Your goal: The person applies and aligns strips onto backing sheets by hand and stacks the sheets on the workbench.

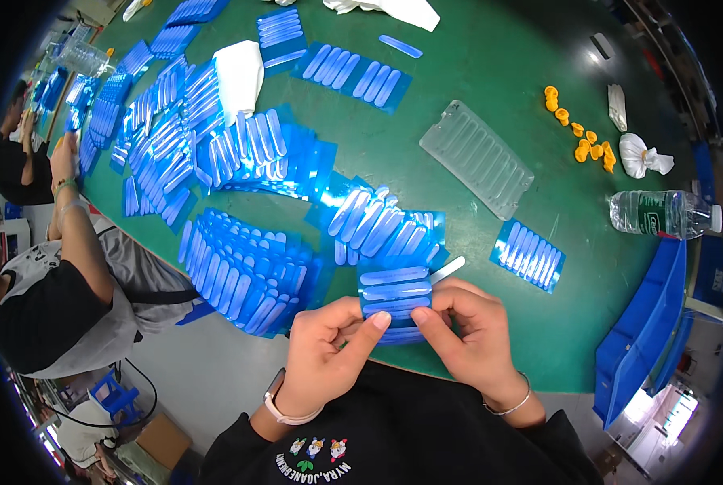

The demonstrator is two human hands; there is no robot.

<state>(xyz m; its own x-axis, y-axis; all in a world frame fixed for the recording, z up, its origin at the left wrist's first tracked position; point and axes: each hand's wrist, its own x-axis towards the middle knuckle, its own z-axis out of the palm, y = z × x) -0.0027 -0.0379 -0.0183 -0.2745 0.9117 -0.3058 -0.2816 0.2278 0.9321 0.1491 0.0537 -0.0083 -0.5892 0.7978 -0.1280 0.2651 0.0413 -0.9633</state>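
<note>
Near the table's front edge I hold a blue film sheet (395,289) with several long rounded strips across it. My left hand (329,343) pinches its left side, thumb on top and fingers curled behind. On the other side my right hand (470,335) grips it the same way. A slim white strip (448,269) sticks out above the right fingers; its lower end is hidden. Just beyond my hands lies a pile of similar blue sheets (373,222), and a larger fanned stack (236,275) sits to the left.
A clear ribbed plastic tray (478,158) and a single blue sheet (528,255) lie to the right. Farther right are yellow finger cots (583,149), a water bottle (660,214) and a blue bin (640,331). A co-worker (62,275) sits at the left.
</note>
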